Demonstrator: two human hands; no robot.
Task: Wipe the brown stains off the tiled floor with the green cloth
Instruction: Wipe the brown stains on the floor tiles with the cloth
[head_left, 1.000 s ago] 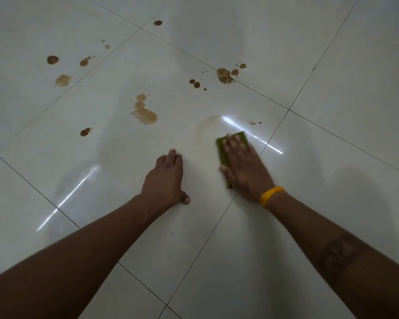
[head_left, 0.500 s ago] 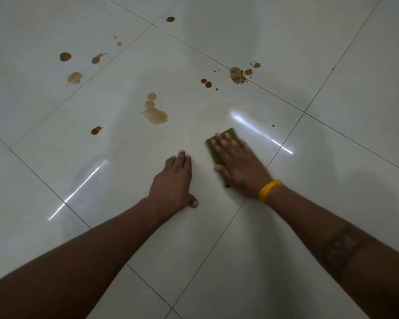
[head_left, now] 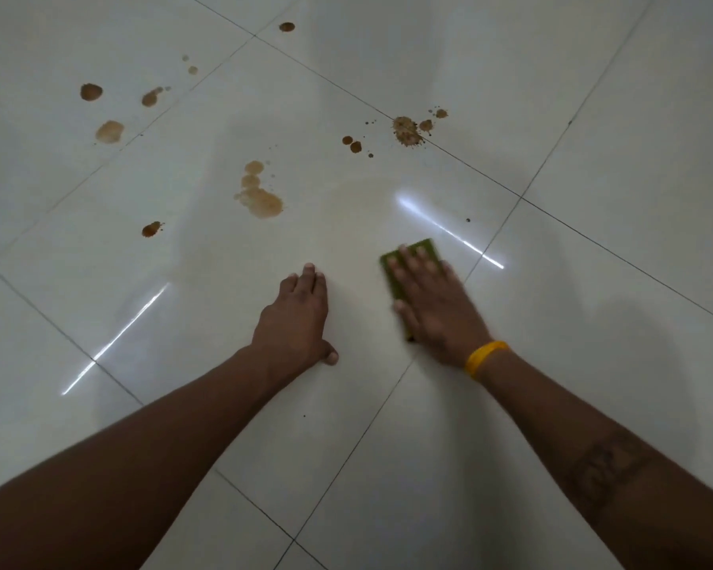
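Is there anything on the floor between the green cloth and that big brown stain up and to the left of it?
Nothing visible. Bare tile lies between the green cloth under the right hand and the big brown stain. The left hand rests on the floor nearer the camera, off that line.

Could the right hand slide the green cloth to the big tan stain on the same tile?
Probably yes. The right hand presses the green cloth flat, and only bare tile lies between it and the tan stain; the left hand rests nearer.
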